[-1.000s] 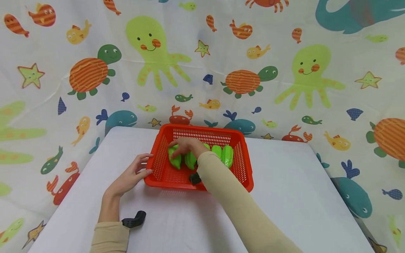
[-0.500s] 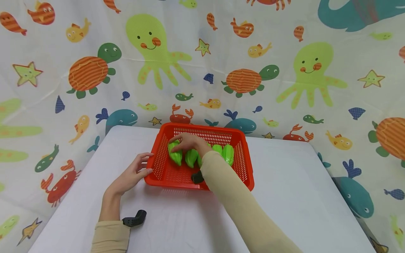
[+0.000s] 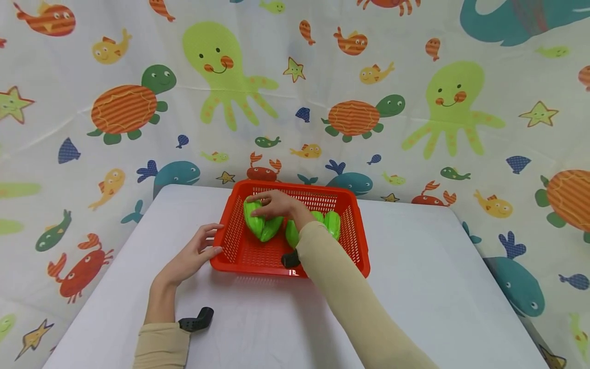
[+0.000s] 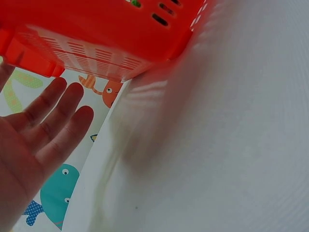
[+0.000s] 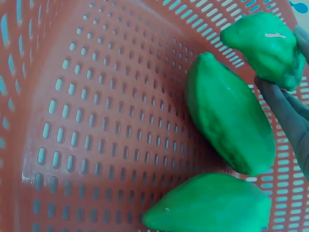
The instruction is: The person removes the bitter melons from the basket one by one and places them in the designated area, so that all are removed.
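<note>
A red slotted plastic basket [image 3: 258, 269] stands on the white table, holding several green, ridged, pointed fruits that look like star fruit. My right hand [image 3: 281, 203] reaches in and grips the leftmost green ridged fruit [image 3: 253, 218] with thumb and fingers; the right wrist view shows this held fruit [image 5: 265, 48] raised and tilted beside the fingers [image 5: 280, 104]. Right by it lies another green fruit [image 5: 229, 116], and a third green fruit [image 5: 212, 203] rests lower down. My left hand [image 3: 193, 256] is at the basket's left wall, its fingers [image 4: 63, 130] loosely extended.
More green fruits [image 3: 332, 224] lie in the right half of the basket, partly hidden by my right forearm. White table [image 3: 415, 266] surface extends to both sides. A curtain [image 3: 295, 46] printed with sea animals hangs behind the table.
My right hand has risen slightly and shifted a little right, and the gripped fruit has come up with it. The neighbouring fruit now lies closer to it. The left hand keeps its place.
</note>
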Action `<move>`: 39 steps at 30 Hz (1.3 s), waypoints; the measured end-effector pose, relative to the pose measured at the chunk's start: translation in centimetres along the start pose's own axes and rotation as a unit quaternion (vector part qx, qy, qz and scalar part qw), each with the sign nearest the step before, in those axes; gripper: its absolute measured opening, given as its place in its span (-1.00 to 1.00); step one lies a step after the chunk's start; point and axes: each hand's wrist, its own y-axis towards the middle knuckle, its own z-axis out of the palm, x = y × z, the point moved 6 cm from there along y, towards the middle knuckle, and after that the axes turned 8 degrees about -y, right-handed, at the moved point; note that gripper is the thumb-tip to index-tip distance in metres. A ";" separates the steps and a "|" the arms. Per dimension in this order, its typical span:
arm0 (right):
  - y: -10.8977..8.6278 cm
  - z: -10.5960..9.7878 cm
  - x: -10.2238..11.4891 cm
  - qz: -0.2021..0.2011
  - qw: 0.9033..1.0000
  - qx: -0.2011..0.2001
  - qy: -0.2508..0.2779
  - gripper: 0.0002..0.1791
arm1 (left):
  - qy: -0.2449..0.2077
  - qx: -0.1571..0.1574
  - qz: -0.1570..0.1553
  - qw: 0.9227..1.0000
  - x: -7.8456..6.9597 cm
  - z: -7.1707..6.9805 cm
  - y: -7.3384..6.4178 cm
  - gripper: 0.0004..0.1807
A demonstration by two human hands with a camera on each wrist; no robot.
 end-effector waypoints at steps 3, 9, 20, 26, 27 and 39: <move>-0.3 -0.4 0.0 -0.005 1.000 -0.008 0.026 -0.49 | 0.001 0.000 0.000 1.000 -0.1 0.1 -0.1 -0.31; -1.1 -1.5 0.5 -0.028 0.997 -0.022 0.063 -0.49 | 0.000 -0.002 0.002 1.000 -0.3 0.3 -0.4 -0.30; -4.9 -5.6 2.2 -0.047 0.992 -0.102 0.060 -0.46 | 0.002 -0.012 0.003 1.000 -0.4 0.6 -1.0 -0.28; -7.5 -6.8 2.9 -0.045 0.984 -0.131 0.116 -0.47 | 0.003 -0.014 0.006 1.000 -0.6 0.7 -1.3 -0.30; -8.0 -7.0 2.9 -0.044 0.982 -0.133 0.127 -0.46 | 0.004 -0.015 0.006 1.000 -0.6 0.7 -1.4 -0.30; -14.4 -10.1 -1.5 -0.034 0.970 -0.173 0.169 -0.43 | 0.010 -0.014 0.005 1.000 -0.4 1.4 -2.0 -0.29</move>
